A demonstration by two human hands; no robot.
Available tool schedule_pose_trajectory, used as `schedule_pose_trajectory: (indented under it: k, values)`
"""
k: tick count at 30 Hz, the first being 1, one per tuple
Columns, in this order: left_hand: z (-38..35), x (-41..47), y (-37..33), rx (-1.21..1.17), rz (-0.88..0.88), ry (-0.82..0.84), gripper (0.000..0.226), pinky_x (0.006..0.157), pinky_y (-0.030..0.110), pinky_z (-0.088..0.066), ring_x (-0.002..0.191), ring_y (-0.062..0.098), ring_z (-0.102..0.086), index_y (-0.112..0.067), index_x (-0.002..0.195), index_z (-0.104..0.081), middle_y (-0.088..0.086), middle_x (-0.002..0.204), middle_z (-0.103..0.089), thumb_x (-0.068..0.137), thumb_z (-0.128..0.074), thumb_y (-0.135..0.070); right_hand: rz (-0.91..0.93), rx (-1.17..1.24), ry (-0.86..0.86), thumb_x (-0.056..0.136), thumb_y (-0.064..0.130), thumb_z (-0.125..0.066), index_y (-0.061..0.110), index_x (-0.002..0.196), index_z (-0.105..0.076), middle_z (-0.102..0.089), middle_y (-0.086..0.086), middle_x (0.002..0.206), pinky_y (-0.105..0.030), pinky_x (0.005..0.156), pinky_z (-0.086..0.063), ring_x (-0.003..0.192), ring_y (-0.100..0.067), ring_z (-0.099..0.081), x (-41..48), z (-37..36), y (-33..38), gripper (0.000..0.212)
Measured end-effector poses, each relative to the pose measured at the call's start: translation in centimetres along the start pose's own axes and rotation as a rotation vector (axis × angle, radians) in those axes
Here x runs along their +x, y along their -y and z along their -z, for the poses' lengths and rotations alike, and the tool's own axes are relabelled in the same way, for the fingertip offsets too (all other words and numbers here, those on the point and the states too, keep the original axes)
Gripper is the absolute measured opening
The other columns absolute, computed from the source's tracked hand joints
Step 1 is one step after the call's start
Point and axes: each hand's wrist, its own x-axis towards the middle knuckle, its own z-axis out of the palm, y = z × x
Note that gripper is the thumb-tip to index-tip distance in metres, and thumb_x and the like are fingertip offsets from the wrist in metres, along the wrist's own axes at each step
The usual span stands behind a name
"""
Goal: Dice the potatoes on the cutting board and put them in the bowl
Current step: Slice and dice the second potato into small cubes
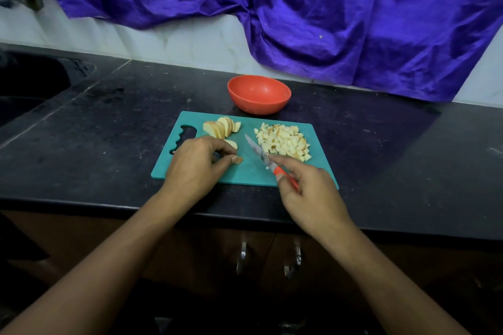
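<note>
A teal cutting board (206, 174) lies on the black counter. A fan of potato slices (220, 127) rests at its back left, and a heap of diced potato (284, 142) lies at its back right. My left hand (196, 163) pinches a small potato piece (238, 160) on the board's middle, with another slice just behind its fingers. My right hand (307, 190) grips the red handle of a knife (257, 152), forefinger stretched along the blade, tip pointing back left beside the dice. The red bowl (259, 94) stands empty behind the board.
The black counter (394, 160) runs left to a dark sink (30, 90). A purple cloth (326, 13) hangs over the tiled wall behind the bowl. Cabinet doors with metal handles (295, 258) sit below the counter's front edge.
</note>
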Motion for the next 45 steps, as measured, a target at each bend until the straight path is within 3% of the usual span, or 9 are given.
schedule_pose_trajectory:
  k: [5, 18, 22, 26, 28, 31, 35, 40, 45]
  values:
    - [0.0, 0.0, 0.4, -0.003, -0.008, -0.001, 0.011, 0.076, 0.033, -0.054, 0.083, 0.007, -0.058, -0.032, 0.092, -0.078, -0.013, 0.093, -0.064, 0.083, -0.082, -0.036, 0.09, -0.193, 0.013, 0.103, 0.032, -0.049, 0.04, 0.146, -0.053, -0.07, 0.01, 0.103, -0.016, 0.056, -0.034, 0.067, -0.002, -0.051, -1.0, -0.6, 2.7, 0.043]
    - [0.3, 0.2, 0.0, -0.018, 0.022, 0.0, 0.006, 0.064, 0.023, -0.046, 0.073, 0.002, -0.058, -0.028, 0.085, -0.08, -0.018, 0.078, -0.061, 0.082, -0.084, -0.032, 0.19, -0.46, 0.114, 0.104, 0.027, -0.045, 0.037, 0.155, -0.041, -0.066, 0.006, 0.103, -0.031, 0.067, -0.041, 0.085, -0.014, -0.06, -0.7, -0.9, 3.2, 0.052]
    - [0.4, -0.1, 0.1, -0.083, 0.074, 0.008, 0.008, 0.065, 0.018, -0.052, 0.07, -0.002, -0.064, -0.03, 0.082, -0.077, -0.018, 0.073, -0.068, 0.082, -0.085, -0.033, 0.02, -0.201, 0.134, 0.104, 0.032, -0.051, 0.045, 0.144, -0.054, -0.069, 0.012, 0.116, -0.028, 0.069, -0.051, 0.085, -0.007, -0.061, 0.4, -0.1, 1.6, 0.042]
    - [0.4, -0.1, 0.3, -0.16, 0.082, -0.005, 0.02, 0.078, 0.022, -0.057, 0.075, -0.004, -0.065, -0.029, 0.102, -0.079, -0.017, 0.083, -0.072, 0.083, -0.084, -0.031, -0.102, 0.038, 0.096, 0.104, 0.03, -0.056, 0.043, 0.139, -0.061, -0.07, 0.01, 0.11, -0.042, 0.077, -0.061, 0.093, -0.017, -0.069, 0.8, 0.6, 0.8, 0.037]
    - [0.4, -0.1, 0.3, -0.188, 0.084, -0.022, 0.021, 0.081, 0.026, -0.058, 0.078, -0.002, -0.066, -0.028, 0.106, -0.077, -0.016, 0.085, -0.072, 0.086, -0.082, -0.025, -0.062, 0.02, 0.048, 0.104, 0.03, -0.056, 0.044, 0.139, -0.059, -0.071, 0.009, 0.111, -0.036, 0.07, -0.06, 0.086, -0.014, -0.068, 0.7, 0.7, 0.6, 0.038]
    - [0.5, -0.3, 0.5, -0.261, 0.096, -0.1, 0.017, 0.076, 0.024, -0.056, 0.075, 0.002, -0.066, -0.025, 0.101, -0.071, -0.013, 0.087, -0.07, 0.089, -0.076, -0.013, 0.085, -0.115, 0.076, 0.103, 0.032, -0.054, 0.046, 0.141, -0.056, -0.069, 0.016, 0.105, -0.017, 0.052, -0.04, 0.063, -0.005, -0.058, 0.0, 0.5, 1.2, 0.041]
    - [0.6, -0.2, 0.7, -0.276, 0.108, -0.149, 0.015, 0.07, 0.023, -0.052, 0.072, 0.006, -0.063, -0.021, 0.097, -0.067, -0.01, 0.093, -0.068, 0.09, -0.072, -0.01, 0.223, -0.355, 0.12, 0.104, 0.033, -0.048, 0.043, 0.146, -0.051, -0.068, 0.016, 0.108, -0.021, 0.065, -0.037, 0.083, -0.003, -0.057, -0.5, 0.0, 1.6, 0.043]
    - [0.5, 0.3, 0.6, -0.121, 0.088, -0.09, 0.016, 0.069, 0.026, -0.046, 0.07, 0.008, -0.06, -0.025, 0.101, -0.07, -0.009, 0.104, -0.066, 0.091, -0.072, -0.013, -0.002, -0.303, 0.029, 0.104, 0.033, -0.049, 0.045, 0.143, -0.055, -0.06, 0.014, 0.082, -0.019, 0.049, -0.033, 0.056, -0.007, -0.054, 1.5, 1.3, -0.4, 0.041]
    - [1.4, 3.2, 0.3, 0.155, -0.016, 0.205, 0.042, 0.099, 0.039, -0.047, 0.108, 0.022, -0.06, -0.029, 0.135, -0.064, -0.002, 0.129, -0.057, 0.094, -0.07, -0.023, -0.033, -0.129, 0.007, 0.103, 0.033, -0.054, 0.044, 0.14, -0.059, -0.066, 0.011, 0.085, -0.017, 0.046, -0.035, 0.055, -0.004, -0.056, 1.7, 1.2, -1.4, 0.039]
